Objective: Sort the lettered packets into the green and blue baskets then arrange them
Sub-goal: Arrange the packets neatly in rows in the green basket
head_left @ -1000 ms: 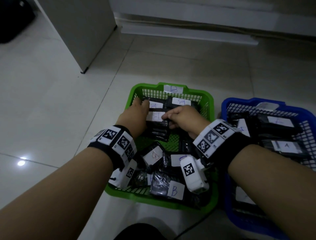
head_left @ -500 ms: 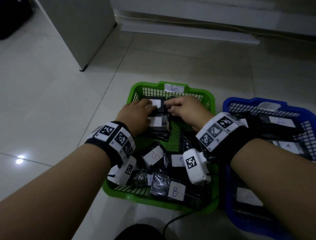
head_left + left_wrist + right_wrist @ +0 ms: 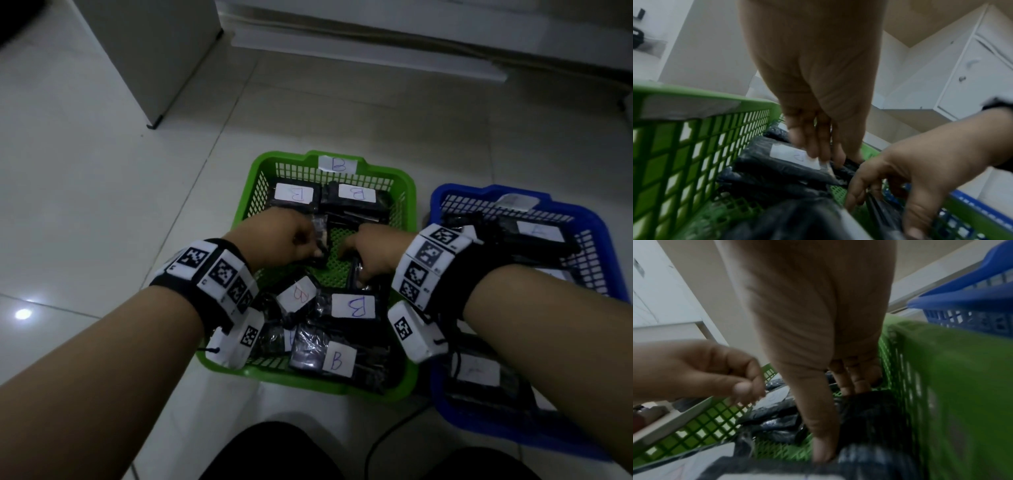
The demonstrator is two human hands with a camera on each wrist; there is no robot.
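Observation:
The green basket (image 3: pixel 260 168), tagged B, holds several black packets with white B labels. Two of them (image 3: pixel 294 195) (image 3: pixel 358 195) lie side by side against its far wall. My left hand (image 3: pixel 308 245) is at mid-basket, and its fingertips (image 3: pixel 824 155) pinch the edge of a labelled packet (image 3: pixel 781 160). Beside it, my right hand (image 3: pixel 356 260) grips an upright black packet (image 3: pixel 869 415) between thumb and fingers. More B packets (image 3: pixel 354 306) are piled in the near half. The blue basket (image 3: pixel 438 195) on the right holds other labelled packets.
Both baskets stand side by side on a pale tiled floor. A white cabinet corner (image 3: pixel 154 123) stands at far left and a white baseboard (image 3: pixel 376 54) runs along the back. A dark cable (image 3: pixel 387 435) trails on the floor near my knees.
Both hands drew back from the far row to the basket's middle. The two far B packets are now uncovered. My right hand has taken hold of an upright black packet.

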